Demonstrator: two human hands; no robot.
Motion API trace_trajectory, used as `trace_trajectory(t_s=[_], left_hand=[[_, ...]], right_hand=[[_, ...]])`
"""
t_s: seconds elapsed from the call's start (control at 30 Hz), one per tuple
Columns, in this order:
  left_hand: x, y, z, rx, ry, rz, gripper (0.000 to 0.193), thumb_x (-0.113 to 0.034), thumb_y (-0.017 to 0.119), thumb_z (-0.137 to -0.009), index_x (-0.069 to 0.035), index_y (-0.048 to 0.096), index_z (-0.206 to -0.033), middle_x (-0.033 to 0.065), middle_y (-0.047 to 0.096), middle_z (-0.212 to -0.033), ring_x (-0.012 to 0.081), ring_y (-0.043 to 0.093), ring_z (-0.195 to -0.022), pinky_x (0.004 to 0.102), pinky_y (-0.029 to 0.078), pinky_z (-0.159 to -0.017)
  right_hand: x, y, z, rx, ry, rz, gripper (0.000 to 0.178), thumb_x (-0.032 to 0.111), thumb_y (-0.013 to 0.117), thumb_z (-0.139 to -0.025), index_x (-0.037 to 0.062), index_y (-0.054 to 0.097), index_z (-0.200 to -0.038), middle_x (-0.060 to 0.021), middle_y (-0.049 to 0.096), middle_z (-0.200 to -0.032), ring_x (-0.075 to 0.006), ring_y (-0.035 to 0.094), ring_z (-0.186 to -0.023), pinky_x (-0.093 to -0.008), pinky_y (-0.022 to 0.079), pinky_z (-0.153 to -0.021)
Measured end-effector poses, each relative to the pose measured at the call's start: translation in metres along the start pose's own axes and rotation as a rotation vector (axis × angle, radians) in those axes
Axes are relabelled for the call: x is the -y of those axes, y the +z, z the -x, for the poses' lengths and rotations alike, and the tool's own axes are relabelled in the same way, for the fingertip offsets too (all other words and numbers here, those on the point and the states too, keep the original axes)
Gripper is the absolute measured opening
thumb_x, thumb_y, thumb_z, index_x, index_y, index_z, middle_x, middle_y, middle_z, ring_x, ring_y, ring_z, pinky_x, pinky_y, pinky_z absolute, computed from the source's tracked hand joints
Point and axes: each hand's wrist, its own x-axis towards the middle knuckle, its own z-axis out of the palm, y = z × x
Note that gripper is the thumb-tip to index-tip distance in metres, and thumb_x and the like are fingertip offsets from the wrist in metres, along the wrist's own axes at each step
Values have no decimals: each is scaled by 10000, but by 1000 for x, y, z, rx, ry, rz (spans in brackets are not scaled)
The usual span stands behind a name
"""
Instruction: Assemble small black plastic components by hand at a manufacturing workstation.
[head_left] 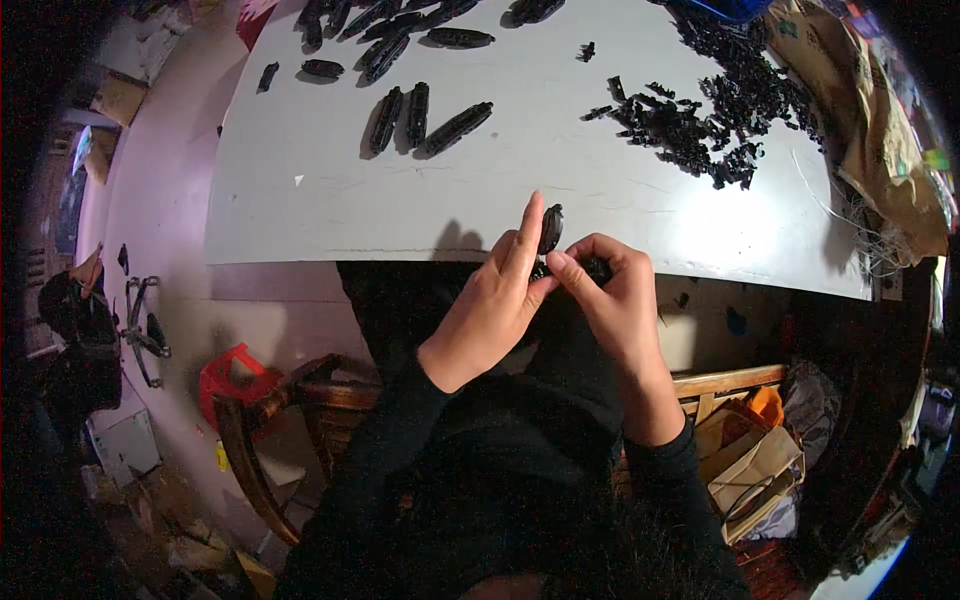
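Note:
Both hands meet just off the near edge of the white table. My left hand (490, 315) is closed, with its index finger stretched up and its thumb against a black plastic piece (551, 228) that stands upright beside that finger. My right hand (618, 300) is closed too, thumb and curled fingers on a dark part whose shape is mostly hidden by them. Whether the two hands grip one piece or two joined pieces I cannot tell. Ahead on the table (340, 215) lie three long black plastic pieces (417, 115), side by side and apart from my hands.
More long black pieces (385, 55) lie at the far left of the table. A spread heap of small black parts (740, 110) covers the far right, beside a brown sack (850, 130). Below stand a wooden chair (240, 440), a red stool (235, 380) and cardboard (760, 480).

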Motion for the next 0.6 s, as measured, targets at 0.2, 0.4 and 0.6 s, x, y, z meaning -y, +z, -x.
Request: trace_trajectory(t_s=[0.2, 0.4, 0.6], left_hand=[[-1, -4, 1, 7, 27, 96, 672, 12, 529, -832, -60, 190, -1407, 233, 483, -1199, 367, 501, -1097, 384, 438, -870], [-6, -9, 15, 127, -83, 338, 577, 7, 484, -857, -51, 260, -1387, 201, 422, -1317, 339, 475, -1158, 362, 412, -940], [16, -27, 18, 278, -61, 198, 540, -80, 582, -828, -80, 387, -1331, 184, 537, -1163, 319, 552, -1037, 361, 452, -839]], right_hand=[[-2, 1, -1, -29, -21, 13, 203, 150, 679, -801, -17, 580, -743, 16, 553, -659, -41, 461, -637, -187, 368, -559], [-6, -2, 4, 178, -1, -198, 240, 191, 697, -785, 2, 558, -837, 34, 516, -743, -49, 433, -716, -211, 375, -640], [-32, -3, 8, 378, -210, -46, 385, 239, 709, -769, -25, 576, -1016, -48, 611, -896, -113, 537, -880, -260, 424, -797]])
